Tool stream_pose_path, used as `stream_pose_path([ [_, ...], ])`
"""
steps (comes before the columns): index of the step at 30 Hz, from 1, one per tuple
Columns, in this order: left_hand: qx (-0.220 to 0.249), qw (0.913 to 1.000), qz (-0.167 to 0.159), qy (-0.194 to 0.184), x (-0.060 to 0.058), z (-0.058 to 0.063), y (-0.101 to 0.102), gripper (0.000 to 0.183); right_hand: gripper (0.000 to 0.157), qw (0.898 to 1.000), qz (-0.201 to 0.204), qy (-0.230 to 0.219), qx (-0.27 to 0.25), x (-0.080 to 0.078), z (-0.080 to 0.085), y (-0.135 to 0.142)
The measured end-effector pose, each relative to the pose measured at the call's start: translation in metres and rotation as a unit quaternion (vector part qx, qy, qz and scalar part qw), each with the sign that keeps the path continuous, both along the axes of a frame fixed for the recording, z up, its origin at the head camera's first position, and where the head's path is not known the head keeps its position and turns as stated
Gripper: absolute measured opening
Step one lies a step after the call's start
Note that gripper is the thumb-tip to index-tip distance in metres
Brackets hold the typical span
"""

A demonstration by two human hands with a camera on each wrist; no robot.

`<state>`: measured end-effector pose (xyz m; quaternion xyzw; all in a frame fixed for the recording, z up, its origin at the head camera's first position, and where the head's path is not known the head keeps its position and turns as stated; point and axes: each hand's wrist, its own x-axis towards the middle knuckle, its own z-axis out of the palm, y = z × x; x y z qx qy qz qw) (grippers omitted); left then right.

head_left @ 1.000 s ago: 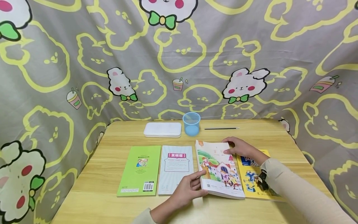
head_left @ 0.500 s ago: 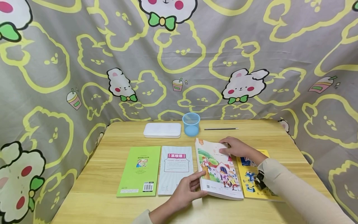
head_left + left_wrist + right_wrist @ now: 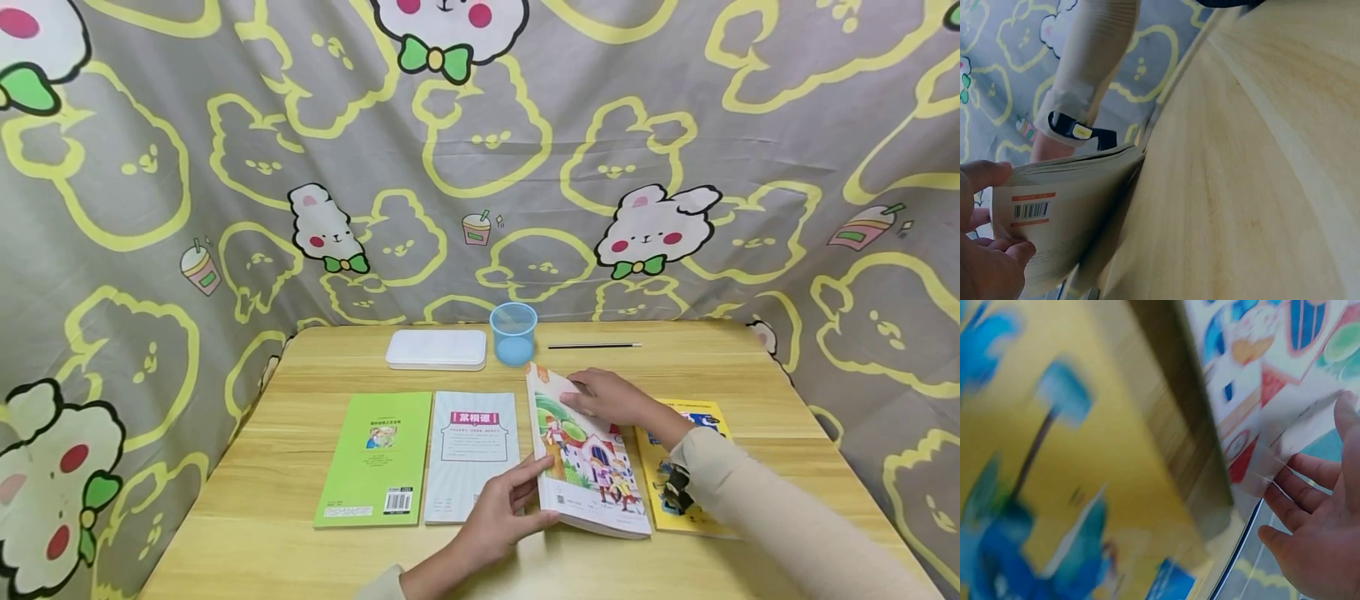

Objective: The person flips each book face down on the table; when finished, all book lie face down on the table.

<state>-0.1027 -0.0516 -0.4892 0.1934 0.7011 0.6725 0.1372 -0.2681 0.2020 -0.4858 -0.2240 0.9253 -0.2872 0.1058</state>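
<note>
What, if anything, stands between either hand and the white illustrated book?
Nothing visible: the left hand already grips the white illustrated book by its left edge, and the right hand holds it near the top. The yellow book lies to its right, partly hidden by the right sleeve, but in neither hand's way.

Mid-frame in the head view, we read 菜根谭 on the pink banner (image 3: pixel 474 418) of the pale blue book (image 3: pixel 471 485); its finer lines escape us. Left of it, the green book (image 3: pixel 356 471) shows a barcode (image 3: pixel 397 501). Right of centre, the illustrated book (image 3: pixel 592 458) bears a QR code (image 3: pixel 561 500); lower left in the left wrist view, we see a second barcode (image 3: pixel 1031 210) on its back cover (image 3: pixel 1060 240). The lettering of the yellow book (image 3: pixel 678 521) we cannot make out.
</note>
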Motion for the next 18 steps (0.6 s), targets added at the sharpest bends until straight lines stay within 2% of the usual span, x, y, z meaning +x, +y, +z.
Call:
stream_pose_path([
  [9,-0.007,0.9996,0.006,0.025,0.005,0.003,0.002,0.063,0.067,0.998,0.023,-0.014,-0.049,0.003,0.011,-0.023],
  [18,-0.025,0.9960,0.005,0.086,0.008,0.012,0.003,0.063,0.068,0.986,0.036,-0.086,-0.135,0.000,0.032,-0.033],
])
